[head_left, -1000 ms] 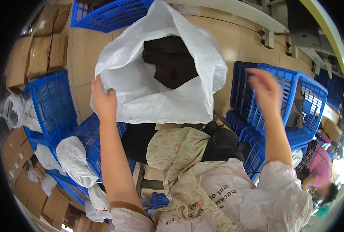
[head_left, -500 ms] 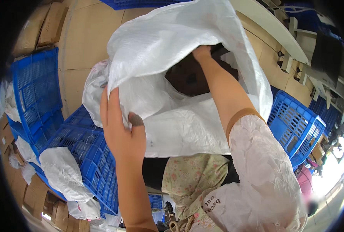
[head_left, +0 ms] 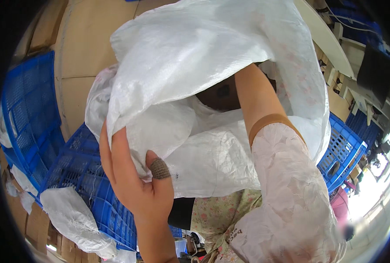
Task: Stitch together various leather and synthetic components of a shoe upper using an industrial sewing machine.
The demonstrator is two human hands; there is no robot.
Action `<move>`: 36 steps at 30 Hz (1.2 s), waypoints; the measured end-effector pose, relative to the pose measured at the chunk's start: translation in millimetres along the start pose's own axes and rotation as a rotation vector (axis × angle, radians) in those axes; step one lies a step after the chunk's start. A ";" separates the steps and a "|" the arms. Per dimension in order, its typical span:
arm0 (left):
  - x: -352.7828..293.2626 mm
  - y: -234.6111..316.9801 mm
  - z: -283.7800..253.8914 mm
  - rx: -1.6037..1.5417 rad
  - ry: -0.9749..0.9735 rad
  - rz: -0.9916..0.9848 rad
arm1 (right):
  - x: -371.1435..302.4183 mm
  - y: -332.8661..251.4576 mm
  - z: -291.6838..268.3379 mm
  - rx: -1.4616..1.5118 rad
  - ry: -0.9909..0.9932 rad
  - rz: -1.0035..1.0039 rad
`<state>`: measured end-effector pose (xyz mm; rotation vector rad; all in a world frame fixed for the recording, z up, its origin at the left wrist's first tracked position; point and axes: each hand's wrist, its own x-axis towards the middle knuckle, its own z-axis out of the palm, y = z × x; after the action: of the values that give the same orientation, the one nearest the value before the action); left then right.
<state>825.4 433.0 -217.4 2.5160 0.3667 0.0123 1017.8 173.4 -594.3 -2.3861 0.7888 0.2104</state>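
Note:
A big white woven plastic sack [head_left: 195, 48] gapes in front of me, its mouth toward me. My left hand [head_left: 138, 175] grips the sack's left rim, fingers outside and thumb toward the opening. The thumb wears a grey knitted finger sleeve [head_left: 160, 169]. My right forearm [head_left: 260, 98] reaches deep into the sack's mouth. The right hand itself is hidden behind the upper flap of the sack, so its fingers cannot be seen. Dark brown contents [head_left: 219, 94] show inside the sack; their kind cannot be made out.
Blue plastic crates [head_left: 78, 168] stand at the left, with a crumpled white bag [head_left: 74, 219] draped on them. Another blue crate [head_left: 341, 147] sits at the right. Flat brown cardboard [head_left: 87, 44] lies beyond the sack. White shelving [head_left: 335, 44] runs along the far right.
My right arm has gone deeper, and its hand has slipped out of sight under the flap. The sack appears larger and nearer. My left hand keeps its grip on the rim.

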 end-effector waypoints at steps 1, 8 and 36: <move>0.8 -0.2 1.4 -0.004 0.021 0.002 | -4.6 0.8 0.2 -0.003 0.020 -0.017; 9.1 1.6 10.7 0.001 0.086 0.022 | -37.8 4.8 -5.6 0.036 0.077 -0.090; 4.9 13.3 12.0 -0.035 0.084 0.039 | -16.1 24.2 -1.2 0.064 0.173 -0.315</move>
<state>834.7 417.2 -220.2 2.4934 0.3480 0.1396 990.5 165.1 -600.3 -2.4497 0.4752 -0.1495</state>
